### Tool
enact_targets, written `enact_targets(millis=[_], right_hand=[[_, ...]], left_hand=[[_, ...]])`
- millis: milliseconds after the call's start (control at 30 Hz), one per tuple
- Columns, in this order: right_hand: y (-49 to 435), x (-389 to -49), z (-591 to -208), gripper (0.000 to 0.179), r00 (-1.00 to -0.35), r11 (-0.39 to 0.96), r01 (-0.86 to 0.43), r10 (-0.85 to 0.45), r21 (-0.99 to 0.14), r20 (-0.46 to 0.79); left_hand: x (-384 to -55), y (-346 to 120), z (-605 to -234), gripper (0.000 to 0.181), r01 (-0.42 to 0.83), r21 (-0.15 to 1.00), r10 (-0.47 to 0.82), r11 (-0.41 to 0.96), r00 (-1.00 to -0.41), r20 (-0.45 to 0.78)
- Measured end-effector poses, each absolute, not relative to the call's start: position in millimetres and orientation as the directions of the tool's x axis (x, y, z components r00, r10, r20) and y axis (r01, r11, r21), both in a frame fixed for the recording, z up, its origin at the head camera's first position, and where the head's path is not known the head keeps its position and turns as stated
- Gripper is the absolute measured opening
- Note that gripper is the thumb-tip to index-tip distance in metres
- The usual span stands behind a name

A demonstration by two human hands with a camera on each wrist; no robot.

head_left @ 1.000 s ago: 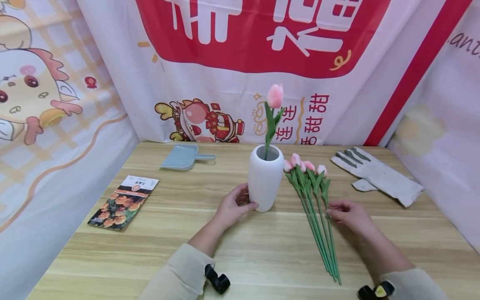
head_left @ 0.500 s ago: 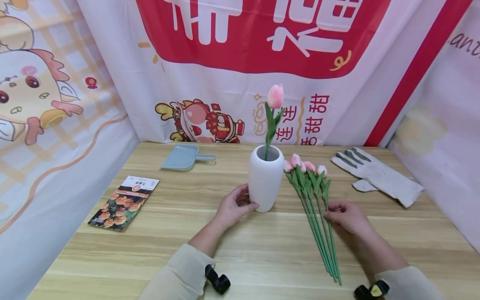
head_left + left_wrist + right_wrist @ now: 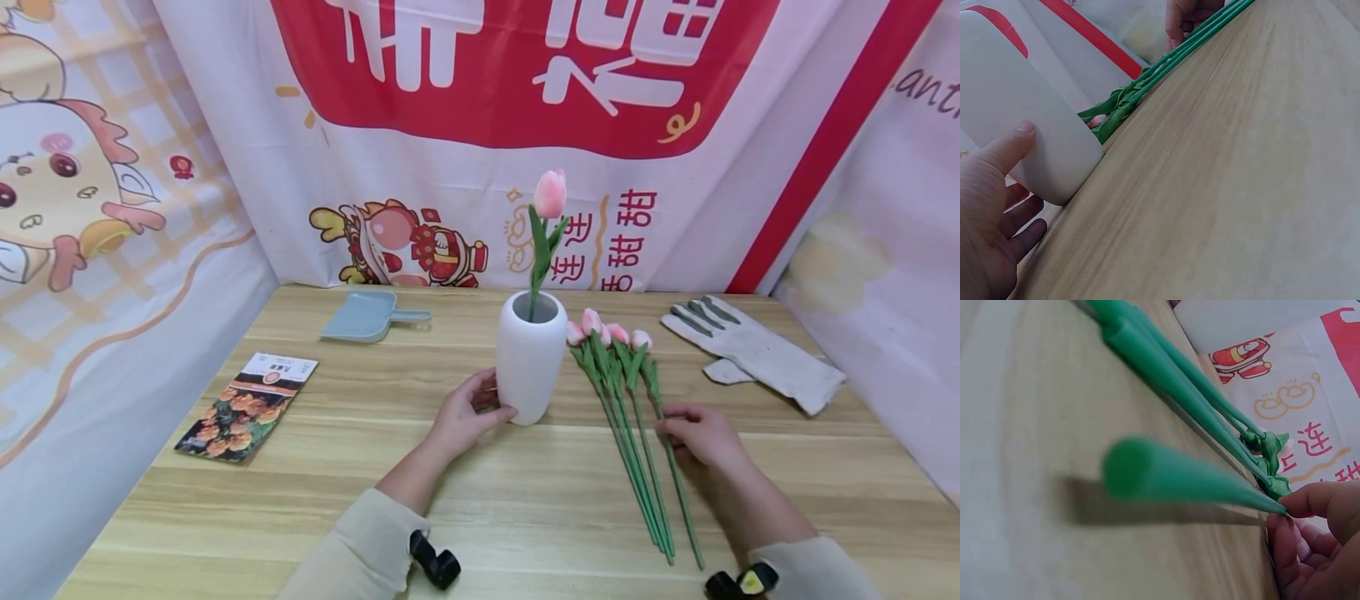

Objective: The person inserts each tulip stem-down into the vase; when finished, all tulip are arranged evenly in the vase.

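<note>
A white vase [image 3: 531,367] stands upright mid-table with one pink tulip [image 3: 550,196] in it. My left hand [image 3: 467,415] holds the vase low on its left side; in the left wrist view the thumb [image 3: 1022,140] lies on the vase wall and other fingers reach around beneath. To the right, several pink tulips [image 3: 621,417] lie side by side, heads toward the back. My right hand [image 3: 705,435] pinches the rightmost tulip [image 3: 681,492] by its stem, just under the leaves. The right wrist view shows this stem's cut end [image 3: 1127,467] close to the camera, above its shadow.
A grey-white work glove [image 3: 765,350] lies at the back right of the wooden table [image 3: 360,467]. At the left are a light blue dustpan [image 3: 363,315] and a flower-printed packet [image 3: 247,407]. Printed cloth [image 3: 450,167] hangs behind the table.
The rightmost tulip's stem has swung right, away from the other stems, with my right hand on it. My left hand and the vase have stayed in place.
</note>
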State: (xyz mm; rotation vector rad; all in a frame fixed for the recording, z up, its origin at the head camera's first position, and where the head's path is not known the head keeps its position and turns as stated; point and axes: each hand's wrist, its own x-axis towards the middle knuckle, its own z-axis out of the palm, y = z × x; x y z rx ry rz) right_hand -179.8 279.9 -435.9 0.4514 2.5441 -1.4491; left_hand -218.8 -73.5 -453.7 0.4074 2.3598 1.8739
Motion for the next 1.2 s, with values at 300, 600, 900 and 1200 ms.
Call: enact_targets(millis=[300,600,900,1200], right_hand=[[286,-177,-436,0.039,-0.901,0.195,0.418,0.214,-0.887,-0.378],[289,-174,-425,0.018,-0.891,-0.322,0.362,0.157,-0.875,-0.426],[280,-173,-419,0.019,-0.896,-0.567,0.243,0.180,-0.787,-0.406],[262,-183,-423,0.033,-0.840,-0.626,0.065,0.386,-0.777,-0.381]], left_hand=[[-219,-73,-456,0.061,0.139,0.970,0.260,0.200,-0.962,0.084],[-220,-73,-456,0.062,0.128,0.969,0.265,0.209,-0.962,0.070],[-219,-73,-454,0.061,0.139,0.969,0.265,0.205,-0.961,0.082],[-219,-73,-453,0.061,0.146,0.968,0.265,0.204,-0.960,0.089]])
